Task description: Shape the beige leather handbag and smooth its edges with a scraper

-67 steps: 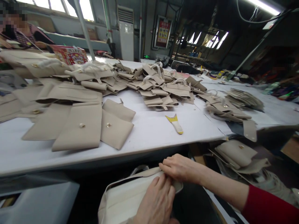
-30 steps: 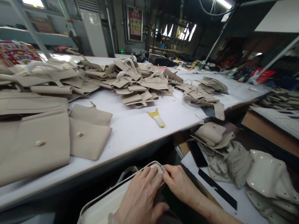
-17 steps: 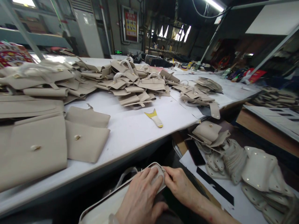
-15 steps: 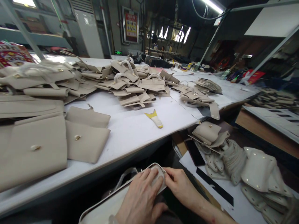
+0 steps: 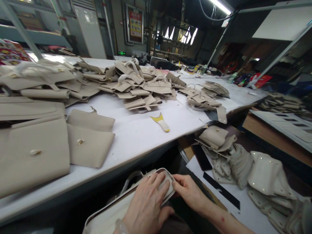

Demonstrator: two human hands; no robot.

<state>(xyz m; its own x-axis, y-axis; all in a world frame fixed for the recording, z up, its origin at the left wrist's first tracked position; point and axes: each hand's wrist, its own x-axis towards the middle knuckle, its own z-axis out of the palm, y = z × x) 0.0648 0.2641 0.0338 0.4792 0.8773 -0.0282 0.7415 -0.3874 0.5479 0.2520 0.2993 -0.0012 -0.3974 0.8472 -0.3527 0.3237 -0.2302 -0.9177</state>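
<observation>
A pale beige handbag (image 5: 107,214) lies tilted in front of me, below the table's front edge, with a dark-lined rim along its border. Across its far end my left hand (image 5: 148,198) rests palm down, fingers stretched out and pressing on the pale surface. My right hand (image 5: 187,190) pinches the bag's rim at the far right corner between thumb and fingers. A clear-wrapped handle (image 5: 130,180) sticks up on the bag's far side. The underside of the bag is hidden.
Beige bag pieces (image 5: 41,143) lie at the table's left, and piled bags (image 5: 143,84) lie behind. A yellow-and-white scrap (image 5: 161,122) is on the white table (image 5: 136,136). At right are a phone (image 5: 201,157), a black strip (image 5: 221,190) and stacked leather flaps (image 5: 264,175).
My right fingers have shifted slightly along the rim at the bag's corner. My left hand stays flat on the bag. The whole view has turned a little.
</observation>
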